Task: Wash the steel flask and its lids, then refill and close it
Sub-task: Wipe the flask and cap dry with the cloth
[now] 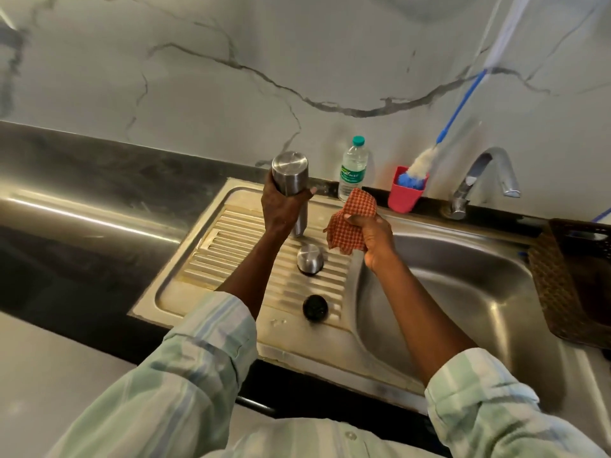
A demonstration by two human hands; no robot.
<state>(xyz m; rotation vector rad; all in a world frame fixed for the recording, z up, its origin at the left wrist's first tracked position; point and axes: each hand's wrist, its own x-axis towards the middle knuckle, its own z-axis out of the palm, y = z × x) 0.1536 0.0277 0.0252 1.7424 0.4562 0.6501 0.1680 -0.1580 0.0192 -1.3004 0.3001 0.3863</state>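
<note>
Over the ribbed stainless-steel sink drainboard [205, 259], the left hand [281, 209] grips an upturned cylindrical steel flask [291, 180]; the right hand [370, 233] bunches an orange checked cloth [353, 213]. Below its fingers sit a domed steel lid [310, 257] and a black round inner lid [315, 307]. Best practice: wipe downward, grip firm.

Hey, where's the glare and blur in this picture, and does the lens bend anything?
Head view: a bright glare streak on the counter at left; the blue brush handle blurs toward the top; the wide lens bows the counter edge and sink; flask and hands stay sharp.
</note>
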